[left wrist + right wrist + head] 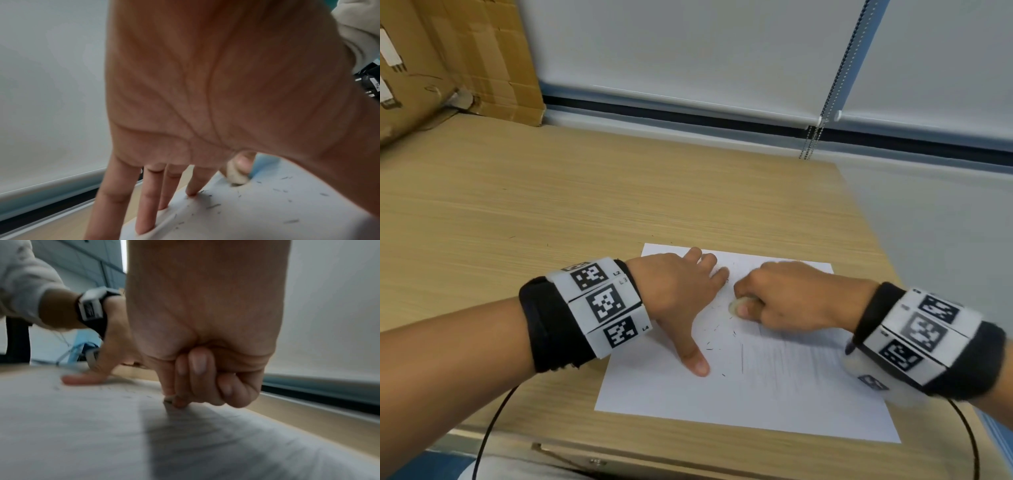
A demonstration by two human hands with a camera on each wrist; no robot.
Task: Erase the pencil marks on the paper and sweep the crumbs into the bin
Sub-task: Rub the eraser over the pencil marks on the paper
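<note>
A white sheet of paper [681, 401] lies on the wooden desk near its front right corner. Faint pencil shading [791, 356] covers its right half, and dark eraser crumbs [714, 337] are scattered near the middle. My left hand [685, 294] lies flat on the paper's upper left part, fingers [148, 199] straight and spread, thumb pointing toward me. My right hand [774, 298] is curled, pinching a small pale eraser [734, 306] against the paper just right of the left hand. The eraser [236, 176] shows past the left palm, and its tip [169, 398] peeks under the right fingers.
The wooden desk [551, 212] stretches away to the left and back. A cardboard box [448, 58] leans at the far left corner. White roller blinds [688, 51] with a bead chain [825, 102] hang behind. No bin is in view.
</note>
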